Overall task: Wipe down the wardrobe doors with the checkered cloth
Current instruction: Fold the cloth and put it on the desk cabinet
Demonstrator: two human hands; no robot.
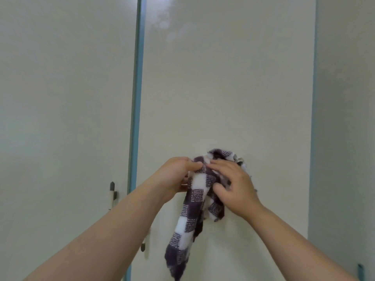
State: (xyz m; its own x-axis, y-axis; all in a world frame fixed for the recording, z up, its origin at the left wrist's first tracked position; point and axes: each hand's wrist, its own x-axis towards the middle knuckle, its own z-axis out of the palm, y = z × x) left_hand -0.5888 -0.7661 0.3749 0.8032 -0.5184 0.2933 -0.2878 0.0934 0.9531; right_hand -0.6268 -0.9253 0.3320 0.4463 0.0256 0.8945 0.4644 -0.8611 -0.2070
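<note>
The wide, glossy, pale cream middle wardrobe door (223,88) fills the view, dead ahead. On its left is the matching pale cream left-hand door (65,98), and on its right, past a thin teal line, a third pale panel (345,98). A tall teal-blue edge strip (137,98) runs between the left-hand door and the middle one, from the top of the view to the bottom.

Two bare forearms come up from the lower corners and meet low on the middle door. Between them is the dark purple and white checkered cloth (195,185), terry-textured and bunched up in front of the door's lower half. One long tail dangles down almost to the bottom edge, and a shorter fold hangs beside it under the right hand. The top of the bundle pokes out above both hands. I cannot tell whether it is pressed against the panel or held just off it.

The left hand (174,175) has its fingers curled, with thumb and fingertips pinching the cloth's upper edge. The right hand (235,185) has its fingers draped over the bunch and its thumb dug into a fold, gripping it.

A slim, upright pale bar handle with dark tips (112,194) sits on the left-hand door, close to the strip. On the middle door only the dark lower tip of a second handle (143,247) shows below the left forearm. Faint cloudy smears (166,23) mark the top of the middle door.
</note>
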